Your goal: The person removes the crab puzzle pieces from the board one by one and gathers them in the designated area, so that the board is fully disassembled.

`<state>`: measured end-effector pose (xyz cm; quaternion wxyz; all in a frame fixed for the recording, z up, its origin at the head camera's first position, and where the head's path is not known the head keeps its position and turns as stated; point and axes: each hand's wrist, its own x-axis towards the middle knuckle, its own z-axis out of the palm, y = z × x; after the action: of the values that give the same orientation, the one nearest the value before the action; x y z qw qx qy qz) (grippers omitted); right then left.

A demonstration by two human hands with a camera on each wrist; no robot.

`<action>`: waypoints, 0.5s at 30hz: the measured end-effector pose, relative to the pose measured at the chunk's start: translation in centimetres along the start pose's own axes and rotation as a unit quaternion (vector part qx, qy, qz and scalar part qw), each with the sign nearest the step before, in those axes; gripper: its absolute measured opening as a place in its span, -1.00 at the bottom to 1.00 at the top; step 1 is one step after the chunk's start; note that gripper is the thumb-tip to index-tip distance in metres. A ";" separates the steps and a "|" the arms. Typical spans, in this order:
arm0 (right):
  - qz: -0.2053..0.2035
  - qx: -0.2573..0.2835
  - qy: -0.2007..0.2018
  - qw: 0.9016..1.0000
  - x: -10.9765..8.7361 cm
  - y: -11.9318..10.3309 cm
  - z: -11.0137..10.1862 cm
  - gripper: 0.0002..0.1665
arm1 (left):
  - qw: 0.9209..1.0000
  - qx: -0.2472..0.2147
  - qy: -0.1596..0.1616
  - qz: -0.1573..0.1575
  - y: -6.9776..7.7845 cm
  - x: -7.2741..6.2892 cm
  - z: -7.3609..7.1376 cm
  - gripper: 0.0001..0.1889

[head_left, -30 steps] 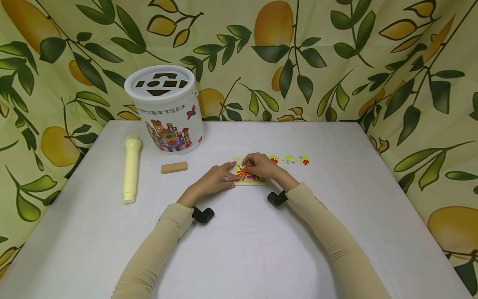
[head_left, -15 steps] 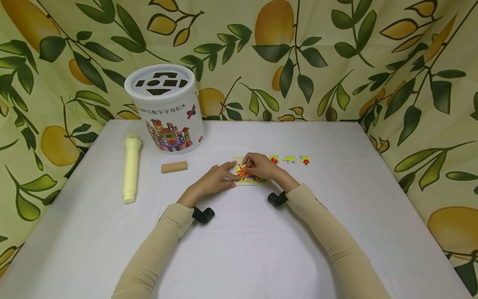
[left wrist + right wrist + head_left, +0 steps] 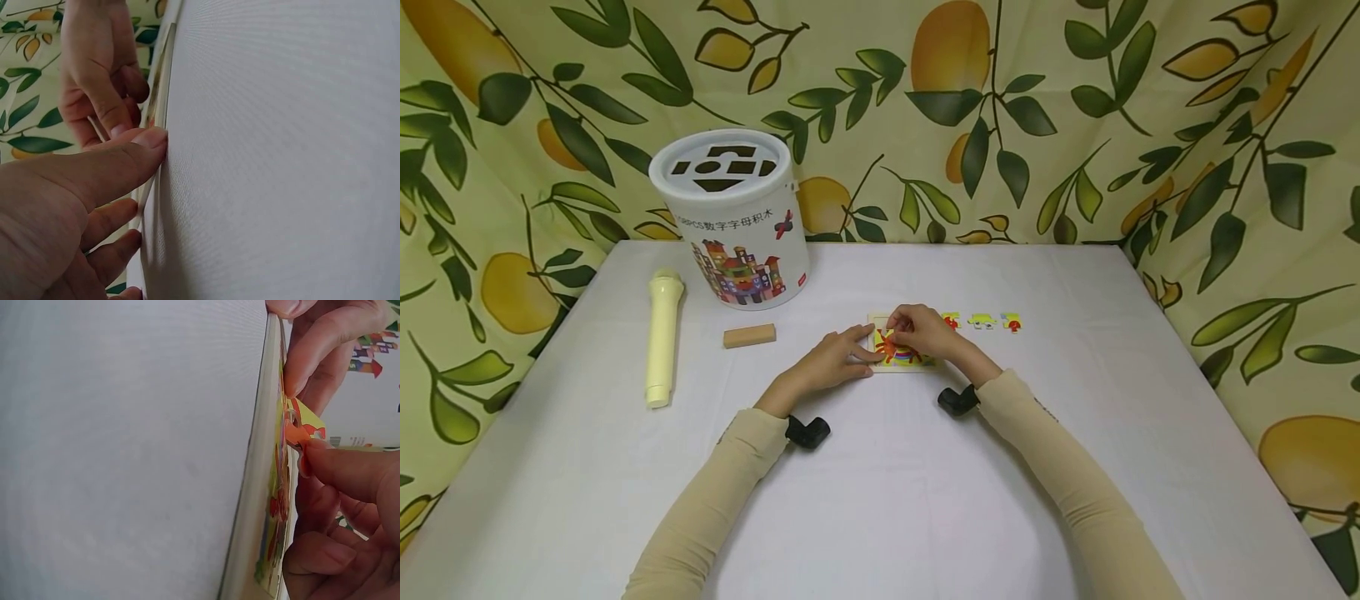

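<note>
My left hand [image 3: 827,361] rests at the left side of a small wooden jigsaw puzzle board [image 3: 880,365], its fingers spread along the frame. In the left wrist view the thumb [image 3: 125,165] presses on the board's edge. My right hand [image 3: 925,331] is over the board and pinches a yellow and orange puzzle piece [image 3: 304,422] between thumb and finger. That piece stands tilted above the picture in the right wrist view. Several loose puzzle pieces [image 3: 982,321] lie in a row right of the board, the nearest partly behind my right hand.
A white lidded bucket [image 3: 730,225] with cut-out holes stands at the back left. Before it lies a wooden block [image 3: 749,336]. A pale yellow microphone-shaped tube [image 3: 664,342] lies farther left on the white table [image 3: 880,500]. A patterned curtain [image 3: 865,125] hangs behind.
Both hands stay almost where they were. The right fingers shift only slightly over the board, and the loose pieces have not moved.
</note>
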<state>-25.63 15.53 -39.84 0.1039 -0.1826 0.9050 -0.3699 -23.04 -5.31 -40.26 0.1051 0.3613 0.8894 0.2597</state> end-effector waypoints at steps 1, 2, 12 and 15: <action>0.000 0.006 0.001 1.000 0.0 0.1 0.0 -0.86 | 1.000 -0.001 0.000 0.000 0.0 0.0 0.0 -0.67; 0.000 0.011 0.001 1.000 0.0 0.2 0.0 -0.86 | 1.000 -0.001 0.000 0.000 0.0 0.0 0.0 -0.67; 0.020 0.044 0.021 0.999 -0.3 0.6 -1.0 -0.90 | 1.000 -0.004 -0.002 0.001 0.2 0.0 0.0 -0.68; 0.040 0.067 0.026 0.997 -0.7 0.9 -1.8 -0.88 | 1.000 -0.004 0.000 -0.001 0.2 -0.1 -0.1 -0.67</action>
<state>-25.77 17.53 -39.21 0.1070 -0.1293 0.8870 -0.4301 -22.89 -5.23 -40.05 0.1071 0.3605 0.8885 0.2630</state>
